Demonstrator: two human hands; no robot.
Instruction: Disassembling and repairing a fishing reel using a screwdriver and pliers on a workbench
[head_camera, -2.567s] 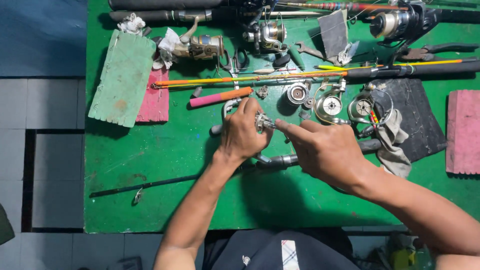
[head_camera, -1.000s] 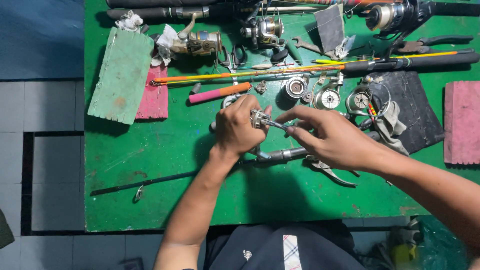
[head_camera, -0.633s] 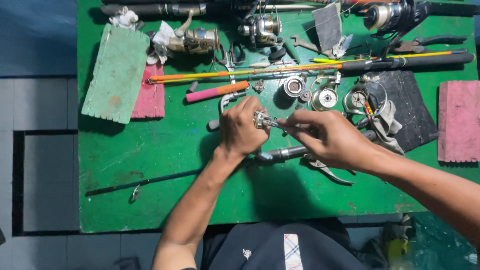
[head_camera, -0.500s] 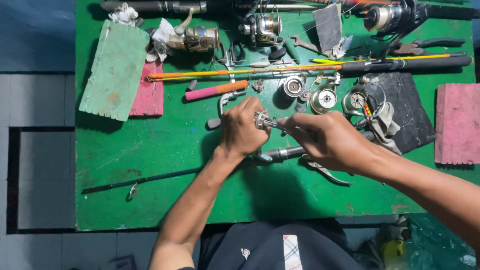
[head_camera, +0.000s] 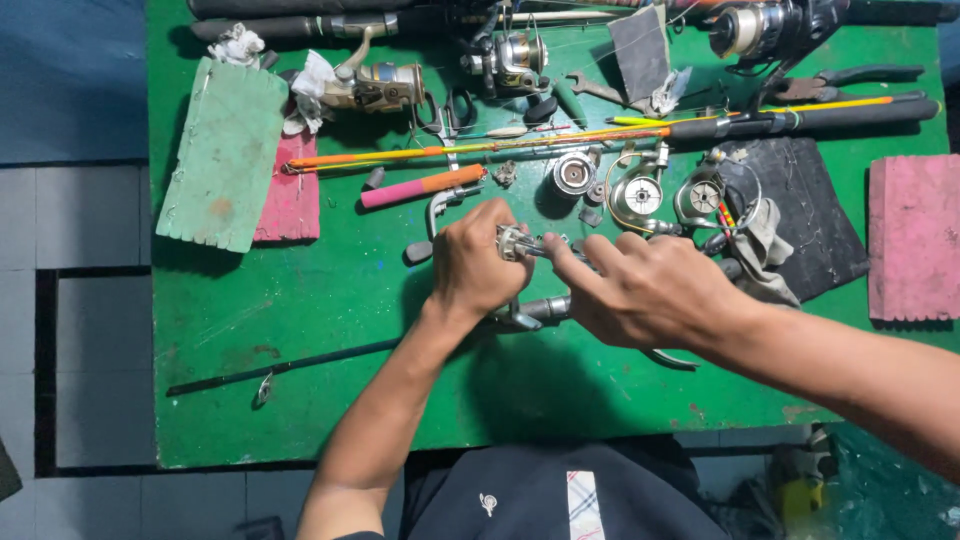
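Both hands meet at the middle of the green desk (head_camera: 300, 300). The left hand (head_camera: 478, 265) is clenched around a small silver reel part (head_camera: 512, 241), which shows between thumb and forefinger above the desk surface. The right hand (head_camera: 648, 290) comes in from the right, its thumb and forefinger pinched on a thin metal shaft (head_camera: 545, 247) that runs out of the same part. A grey metal handle piece (head_camera: 540, 310) lies on the desk just under the two hands, partly hidden by them. Just beyond the hands lie a pink-and-orange tool handle (head_camera: 420, 186), a round silver spool (head_camera: 574, 174) and two open reel bodies (head_camera: 640, 196), close together. A yellow-and-orange rod (head_camera: 480, 148) runs across the desk behind them, joined to a black grip at the right. At the far edge stand a gold spinning reel (head_camera: 385, 85) and a silver spinning reel (head_camera: 510, 60). A green foam block (head_camera: 225, 150) rests over a pink one at the left; a pink foam block (head_camera: 915, 235) sits at the right edge, beside a black mat (head_camera: 810, 220). A thin black rod section (head_camera: 290, 365) lies near the front left.
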